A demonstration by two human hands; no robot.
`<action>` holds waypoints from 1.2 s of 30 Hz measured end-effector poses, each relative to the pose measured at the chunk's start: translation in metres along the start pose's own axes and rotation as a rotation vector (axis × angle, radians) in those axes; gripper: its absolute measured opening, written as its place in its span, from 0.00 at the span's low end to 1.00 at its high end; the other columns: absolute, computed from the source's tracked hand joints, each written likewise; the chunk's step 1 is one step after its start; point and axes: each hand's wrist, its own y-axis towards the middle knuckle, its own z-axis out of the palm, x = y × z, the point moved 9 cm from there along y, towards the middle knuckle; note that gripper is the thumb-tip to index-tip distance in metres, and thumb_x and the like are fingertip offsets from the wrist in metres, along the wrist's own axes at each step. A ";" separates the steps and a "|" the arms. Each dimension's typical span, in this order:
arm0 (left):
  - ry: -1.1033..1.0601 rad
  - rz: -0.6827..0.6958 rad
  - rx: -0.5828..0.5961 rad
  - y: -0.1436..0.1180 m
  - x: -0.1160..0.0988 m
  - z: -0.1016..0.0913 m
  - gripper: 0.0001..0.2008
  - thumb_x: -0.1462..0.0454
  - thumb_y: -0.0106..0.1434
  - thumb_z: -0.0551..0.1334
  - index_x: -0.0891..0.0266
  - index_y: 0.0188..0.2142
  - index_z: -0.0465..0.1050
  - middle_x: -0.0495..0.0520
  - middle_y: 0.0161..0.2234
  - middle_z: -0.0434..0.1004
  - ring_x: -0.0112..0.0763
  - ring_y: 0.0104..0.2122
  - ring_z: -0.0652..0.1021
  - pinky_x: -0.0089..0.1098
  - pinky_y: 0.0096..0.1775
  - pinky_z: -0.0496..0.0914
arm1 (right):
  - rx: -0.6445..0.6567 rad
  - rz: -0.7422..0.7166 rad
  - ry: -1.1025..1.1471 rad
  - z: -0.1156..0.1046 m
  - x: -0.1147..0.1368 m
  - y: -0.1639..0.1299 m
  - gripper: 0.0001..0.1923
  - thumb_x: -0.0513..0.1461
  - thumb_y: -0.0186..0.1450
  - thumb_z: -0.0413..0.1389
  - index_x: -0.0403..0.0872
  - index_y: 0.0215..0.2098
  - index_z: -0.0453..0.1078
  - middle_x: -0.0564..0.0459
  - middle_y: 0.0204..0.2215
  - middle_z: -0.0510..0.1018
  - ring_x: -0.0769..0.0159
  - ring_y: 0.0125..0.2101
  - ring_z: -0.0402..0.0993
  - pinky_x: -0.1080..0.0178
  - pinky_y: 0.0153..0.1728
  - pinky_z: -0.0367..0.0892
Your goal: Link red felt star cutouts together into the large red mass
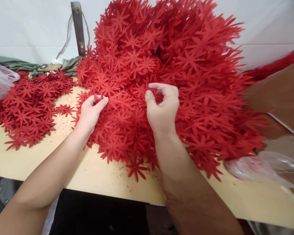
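Pinching a thin red petalled cutout (pixel 96 97), left fingers (pixel 101 104) close; right fingers (pixel 150 100) curve apart.

Left hand (pixel 90 110) pinches a red cutout (pixel 96 98), right hand (pixel 163 112) gaping before the pile (pixel 194 60).

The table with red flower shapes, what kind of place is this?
Maybe a small workshop. A big heap of red flower-shaped pieces covers much of the table, a smaller pile lies on the person's left, and little red bits dot it.
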 end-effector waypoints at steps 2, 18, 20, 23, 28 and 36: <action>0.022 -0.004 0.007 -0.003 -0.002 0.003 0.10 0.64 0.46 0.69 0.64 0.24 0.68 0.43 0.21 0.67 0.18 0.23 0.66 0.23 0.31 0.63 | -0.019 -0.135 -0.155 -0.001 0.018 -0.003 0.18 0.50 0.61 0.53 0.47 0.42 0.70 0.43 0.46 0.71 0.53 0.50 0.65 0.44 0.53 0.57; -0.052 -0.057 0.062 -0.001 0.010 0.011 0.19 0.55 0.44 0.71 0.64 0.28 0.67 0.43 0.23 0.67 0.18 0.24 0.69 0.24 0.32 0.65 | 0.516 -0.097 0.150 0.070 0.057 -0.056 0.27 0.51 0.54 0.60 0.44 0.46 0.67 0.46 0.38 0.74 0.61 0.38 0.71 0.56 0.42 0.70; -0.048 -0.129 0.117 -0.004 0.015 0.015 0.22 0.50 0.45 0.69 0.64 0.30 0.69 0.44 0.23 0.68 0.19 0.25 0.71 0.25 0.32 0.67 | 0.555 0.027 0.241 0.077 0.050 -0.060 0.28 0.51 0.52 0.62 0.44 0.45 0.66 0.47 0.38 0.73 0.64 0.35 0.72 0.58 0.39 0.71; -0.048 -0.217 0.231 -0.011 0.021 0.027 0.27 0.42 0.49 0.61 0.64 0.32 0.70 0.49 0.25 0.72 0.26 0.29 0.75 0.28 0.34 0.70 | 0.615 0.195 0.426 0.086 0.040 -0.064 0.30 0.49 0.49 0.64 0.46 0.45 0.64 0.49 0.38 0.73 0.67 0.35 0.72 0.62 0.35 0.71; -0.107 -0.311 0.298 -0.018 0.021 0.038 0.35 0.36 0.55 0.46 0.64 0.34 0.72 0.55 0.28 0.75 0.34 0.36 0.78 0.32 0.36 0.72 | 0.715 0.380 0.699 0.096 0.033 -0.064 0.29 0.45 0.45 0.66 0.48 0.42 0.63 0.53 0.34 0.73 0.71 0.30 0.70 0.66 0.32 0.70; -0.051 -0.274 0.293 -0.016 0.018 0.032 0.18 0.52 0.59 0.60 0.63 0.40 0.74 0.50 0.26 0.76 0.24 0.25 0.74 0.26 0.30 0.68 | 0.649 0.601 0.747 0.091 0.014 -0.058 0.14 0.34 0.52 0.54 0.45 0.39 0.70 0.58 0.24 0.73 0.74 0.25 0.69 0.66 0.31 0.69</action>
